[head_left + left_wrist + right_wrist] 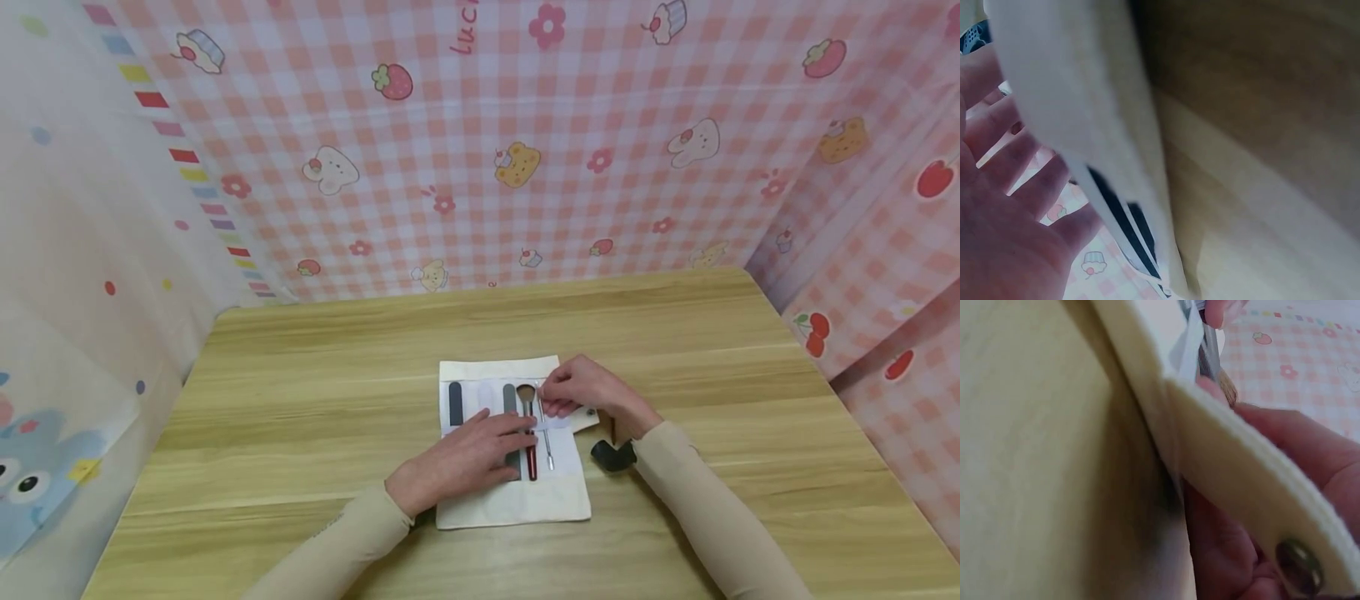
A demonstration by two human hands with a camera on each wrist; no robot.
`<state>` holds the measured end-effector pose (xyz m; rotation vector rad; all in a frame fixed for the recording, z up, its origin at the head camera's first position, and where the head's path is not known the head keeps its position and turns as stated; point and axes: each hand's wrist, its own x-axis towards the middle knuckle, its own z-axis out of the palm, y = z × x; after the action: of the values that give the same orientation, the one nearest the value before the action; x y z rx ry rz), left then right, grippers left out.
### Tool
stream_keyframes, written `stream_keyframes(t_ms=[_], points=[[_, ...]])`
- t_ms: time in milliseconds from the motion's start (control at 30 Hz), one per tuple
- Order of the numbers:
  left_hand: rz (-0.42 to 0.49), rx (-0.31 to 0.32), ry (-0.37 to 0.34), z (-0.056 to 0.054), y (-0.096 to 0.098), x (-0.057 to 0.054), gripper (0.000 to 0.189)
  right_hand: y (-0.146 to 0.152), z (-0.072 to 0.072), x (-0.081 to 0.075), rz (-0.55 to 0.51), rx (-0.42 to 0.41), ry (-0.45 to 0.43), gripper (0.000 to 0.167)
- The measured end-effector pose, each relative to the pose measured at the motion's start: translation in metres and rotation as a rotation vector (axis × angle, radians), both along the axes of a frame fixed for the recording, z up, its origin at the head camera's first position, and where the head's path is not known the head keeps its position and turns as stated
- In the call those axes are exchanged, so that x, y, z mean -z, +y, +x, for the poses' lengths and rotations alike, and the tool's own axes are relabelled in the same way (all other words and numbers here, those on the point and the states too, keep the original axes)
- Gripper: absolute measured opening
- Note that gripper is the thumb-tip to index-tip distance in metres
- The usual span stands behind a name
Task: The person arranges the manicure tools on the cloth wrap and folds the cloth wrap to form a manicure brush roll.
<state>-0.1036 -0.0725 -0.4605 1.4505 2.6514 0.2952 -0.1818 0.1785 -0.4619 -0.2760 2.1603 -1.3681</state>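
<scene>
A cream cloth tool roll (517,510) lies unfolded on the table. Under its white band sit a makeup brush (526,393) with a dark red handle, a thin metal cuticle pusher (550,457), a grey nail file (510,400) and a darker file (455,404). My right hand (588,388) pinches the upper end of the cuticle pusher. Spread over the middle of the roll, my left hand (471,450) has its fingers extended across the brush and band. In the right wrist view, a flap (1235,456) with a snap button (1299,565) partly hides the right fingers.
The roll rests on a wooden table (315,400). Beside my right wrist is a small black object (613,456). Pink checked cloth (480,225) hangs behind the table, with more patterned cloth at both sides.
</scene>
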Motion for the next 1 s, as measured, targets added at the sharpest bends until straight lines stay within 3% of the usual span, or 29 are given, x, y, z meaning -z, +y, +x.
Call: stream_keyframes(t_ms=[233, 433, 700, 1000], points=[[0.022, -0.009, -0.029, 0.0, -0.001, 0.0, 0.05, 0.007, 0.002, -0.004, -0.014, 0.053, 0.058, 0.026], [0.034, -0.053, -0.043, 0.0, -0.003, 0.0, 0.05, 0.027, 0.007, -0.016, -0.031, 0.122, 0.135, 0.035], [0.045, -0.075, -0.055, -0.001, -0.005, 0.001, 0.05, 0.061, 0.02, -0.027, 0.071, 0.198, 0.271, 0.032], [0.049, -0.07, -0.062, -0.001, -0.005, 0.0, 0.052, 0.082, 0.029, -0.017, 0.246, 0.204, 0.337, 0.027]])
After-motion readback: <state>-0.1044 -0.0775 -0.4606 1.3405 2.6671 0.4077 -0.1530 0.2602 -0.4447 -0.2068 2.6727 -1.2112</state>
